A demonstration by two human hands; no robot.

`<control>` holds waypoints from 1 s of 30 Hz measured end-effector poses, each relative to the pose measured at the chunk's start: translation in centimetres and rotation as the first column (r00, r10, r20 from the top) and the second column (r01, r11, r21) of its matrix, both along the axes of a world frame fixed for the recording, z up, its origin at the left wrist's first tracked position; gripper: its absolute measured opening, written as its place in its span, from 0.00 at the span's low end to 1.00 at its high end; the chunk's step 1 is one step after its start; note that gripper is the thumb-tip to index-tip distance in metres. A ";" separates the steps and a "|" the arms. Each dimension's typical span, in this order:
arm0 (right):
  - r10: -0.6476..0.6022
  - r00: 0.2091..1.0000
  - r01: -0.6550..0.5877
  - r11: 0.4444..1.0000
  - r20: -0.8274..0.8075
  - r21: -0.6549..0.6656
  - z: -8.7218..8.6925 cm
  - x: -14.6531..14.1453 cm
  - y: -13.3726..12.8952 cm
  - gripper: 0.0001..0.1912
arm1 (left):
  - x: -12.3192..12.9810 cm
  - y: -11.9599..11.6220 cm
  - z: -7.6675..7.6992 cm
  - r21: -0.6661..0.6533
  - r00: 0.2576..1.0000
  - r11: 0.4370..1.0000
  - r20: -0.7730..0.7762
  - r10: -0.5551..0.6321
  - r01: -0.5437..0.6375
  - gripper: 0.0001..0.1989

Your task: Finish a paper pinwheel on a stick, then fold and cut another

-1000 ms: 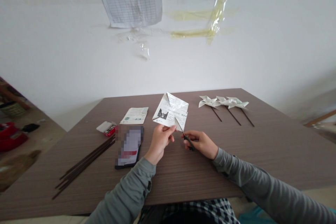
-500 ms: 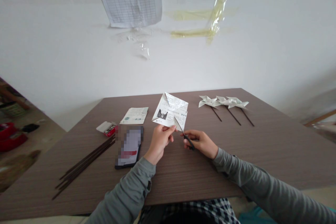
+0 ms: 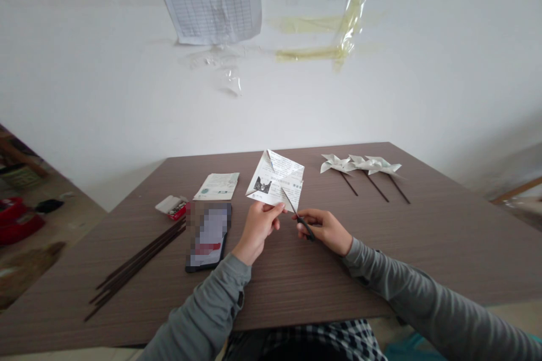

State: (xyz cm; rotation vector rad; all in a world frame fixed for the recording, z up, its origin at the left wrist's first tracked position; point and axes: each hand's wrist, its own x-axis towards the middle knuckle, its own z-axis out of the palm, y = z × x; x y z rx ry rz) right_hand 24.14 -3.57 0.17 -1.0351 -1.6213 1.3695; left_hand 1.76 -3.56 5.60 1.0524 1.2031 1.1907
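Observation:
A square printed paper sheet (image 3: 282,172) with a small dark picture is raised over the table, slits running in from its corners. My left hand (image 3: 261,224) pinches its lower edge between thumb and fingers. Dark-handled scissors (image 3: 305,228) sit in my right hand (image 3: 325,230), fingers closed round the handles. Their blades lie across the sheet's lower right part and point up toward its middle. Whether the blades are fully closed is hard to make out.
On the brown table (image 3: 359,271), paper pinwheels (image 3: 336,164) on dark sticks lie at the back right. Leftward are a phone (image 3: 209,237), folded paper (image 3: 217,186), a small red-and-white box (image 3: 172,207) of tiny items and several dark thin sticks (image 3: 135,262). A white wall stands behind.
The paper sheet has shifted very slightly to the right with my left hand. The scissors stay at its lower right part, almost unmoved.

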 end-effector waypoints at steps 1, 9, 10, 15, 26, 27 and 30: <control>-0.003 1.000 0.003 1.000 0.003 0.000 0.0 0.0 0.0 0.40 | 0.0 0.0 -0.1 0.000 1.000 1.000 0.000 -0.002 0.002 0.11; -0.007 1.000 0.007 1.000 0.016 -0.018 0.2 -0.1 -0.1 0.41 | -0.1 0.1 -0.3 0.014 1.000 1.000 0.010 -0.002 0.002 0.11; -0.009 1.000 0.009 1.000 0.014 -0.015 0.2 -0.1 -0.1 0.40 | -0.1 0.1 -0.3 0.012 1.000 1.000 0.008 -0.001 0.001 0.11; -0.016 1.000 0.016 1.000 0.012 -0.011 0.4 -0.2 -0.1 0.38 | -0.1 0.1 -0.2 0.000 1.000 1.000 -0.002 -0.010 0.010 0.09; 0.024 1.000 -0.025 0.998 -0.015 -0.053 0.4 -0.2 -0.1 0.39 | -0.3 0.1 -0.6 0.014 0.999 1.000 0.034 -0.005 0.004 0.13; 0.027 0.999 -0.028 0.998 -0.018 -0.052 0.4 -0.2 -0.1 0.39 | -0.3 0.1 -0.6 0.016 0.999 1.000 0.040 -0.001 0.000 0.13; 0.043 0.999 -0.044 0.998 -0.027 -0.055 0.4 0.0 0.0 0.40 | -0.3 0.1 -0.6 0.017 0.998 1.000 0.054 0.022 -0.023 0.13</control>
